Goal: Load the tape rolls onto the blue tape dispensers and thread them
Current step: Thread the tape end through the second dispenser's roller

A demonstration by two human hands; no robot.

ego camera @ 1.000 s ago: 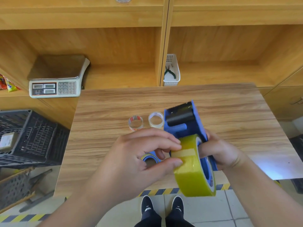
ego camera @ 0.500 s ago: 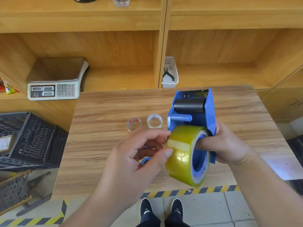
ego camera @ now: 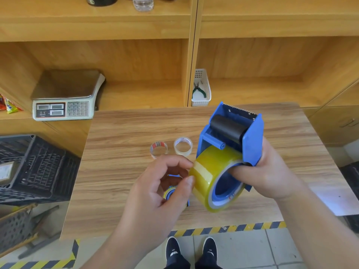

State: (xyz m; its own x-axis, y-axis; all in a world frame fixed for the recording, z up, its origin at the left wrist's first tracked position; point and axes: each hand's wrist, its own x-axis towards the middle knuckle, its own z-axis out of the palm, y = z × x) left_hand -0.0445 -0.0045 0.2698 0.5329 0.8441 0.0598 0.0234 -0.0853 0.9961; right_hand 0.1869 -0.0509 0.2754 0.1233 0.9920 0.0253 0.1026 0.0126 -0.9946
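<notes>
My right hand (ego camera: 266, 171) grips the blue dispenser (ego camera: 231, 136) above the table (ego camera: 120, 171), its yellow tape roll (ego camera: 207, 175) mounted on the hub; my left hand (ego camera: 163, 189) pinches the roll's outer face with thumb and forefinger; two small clear rolls (ego camera: 171, 149) lie on the table just left of the dispenser.

- You have one view only, from the camera on your head, so no second view shares any of the scene.
- It looks forward and steeply down: your shoes (ego camera: 191, 253) show at the bottom edge, the shelves (ego camera: 136, 28) across the top.
- It sits close over the table (ego camera: 120, 171), which fills the middle of the frame.
- The wide lens bows straight edges near the frame's left and right sides.
</notes>
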